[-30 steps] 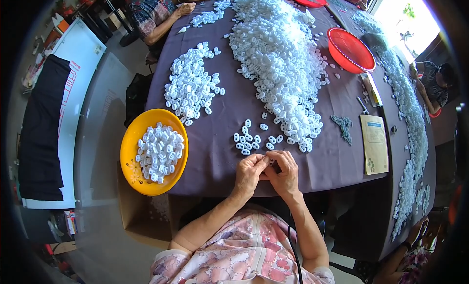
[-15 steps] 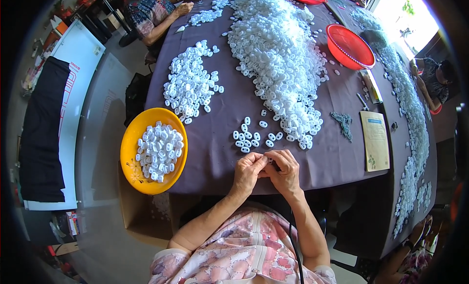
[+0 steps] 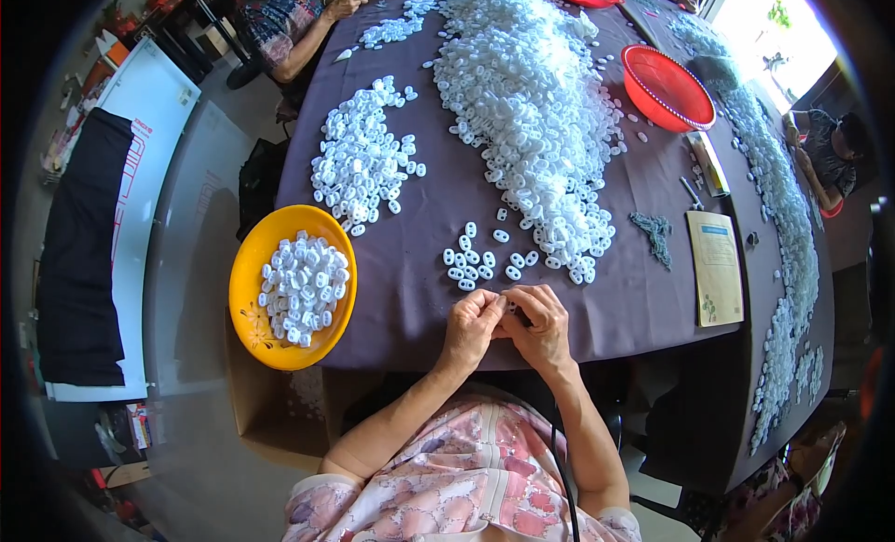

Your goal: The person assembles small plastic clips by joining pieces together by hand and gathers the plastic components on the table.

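Over the near edge of the table, my left hand (image 3: 474,323) and my right hand (image 3: 539,326) meet with their fingertips pinched together. Whatever they grip is small and mostly covered by the fingers, so I cannot make it out. Just beyond them lies a loose cluster of small white oval plastic pieces with two holes (image 3: 469,258). A big heap of the same pieces (image 3: 531,123) runs from there to the far side. To the left, a yellow bowl (image 3: 247,262) at the table's edge holds more white pieces.
A smaller pile of white pieces (image 3: 359,160) lies left of the heap. On the right are a red basket (image 3: 657,85), tangled green strings (image 3: 654,236) and a brown notebook (image 3: 716,272). A cardboard box (image 3: 252,402) stands below the bowl. Other people sit around the tables.
My hands stay pinched together, with only a slight shift. At the far left, another person's hands have come together. The person at the lower right has moved.
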Tool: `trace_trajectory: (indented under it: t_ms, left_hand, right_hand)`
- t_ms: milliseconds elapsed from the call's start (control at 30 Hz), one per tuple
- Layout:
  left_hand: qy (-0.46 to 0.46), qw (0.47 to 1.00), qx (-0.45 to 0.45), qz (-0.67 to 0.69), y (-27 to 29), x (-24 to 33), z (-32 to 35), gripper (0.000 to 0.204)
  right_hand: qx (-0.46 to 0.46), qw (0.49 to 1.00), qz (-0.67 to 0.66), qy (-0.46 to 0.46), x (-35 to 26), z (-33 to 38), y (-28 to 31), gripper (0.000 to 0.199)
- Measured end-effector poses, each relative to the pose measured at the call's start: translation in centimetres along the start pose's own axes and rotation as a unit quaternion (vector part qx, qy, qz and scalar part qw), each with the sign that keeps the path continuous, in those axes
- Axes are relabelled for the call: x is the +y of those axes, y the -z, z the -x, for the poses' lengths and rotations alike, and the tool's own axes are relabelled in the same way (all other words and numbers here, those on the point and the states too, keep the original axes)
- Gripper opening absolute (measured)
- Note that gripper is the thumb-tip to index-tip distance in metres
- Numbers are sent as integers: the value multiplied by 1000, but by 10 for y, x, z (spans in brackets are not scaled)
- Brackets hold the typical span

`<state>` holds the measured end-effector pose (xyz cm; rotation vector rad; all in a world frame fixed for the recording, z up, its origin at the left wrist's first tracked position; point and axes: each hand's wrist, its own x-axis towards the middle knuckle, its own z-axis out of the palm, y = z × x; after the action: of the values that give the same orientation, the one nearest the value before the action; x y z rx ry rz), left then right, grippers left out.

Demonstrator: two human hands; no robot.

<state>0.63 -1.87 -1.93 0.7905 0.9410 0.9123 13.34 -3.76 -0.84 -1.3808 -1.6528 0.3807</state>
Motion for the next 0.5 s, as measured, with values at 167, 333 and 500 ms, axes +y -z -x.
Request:
trace_trajectory:
  t_ms: [167, 333, 500]
  left_hand:
    - [3, 1000, -4, -11, 3, -1, 0, 17]
    - [-1, 1000, -8, -2, 4, 0, 1, 16]
    - [-1, 1000, -31, -3, 7, -3, 1, 14]
  right_hand:
    - [0, 1000, -6, 11, 1, 1, 0, 23]
    - [-6, 1000, -10, 17, 0, 0, 0, 21]
    - [-2, 999, 6, 35, 3, 3, -2, 19]
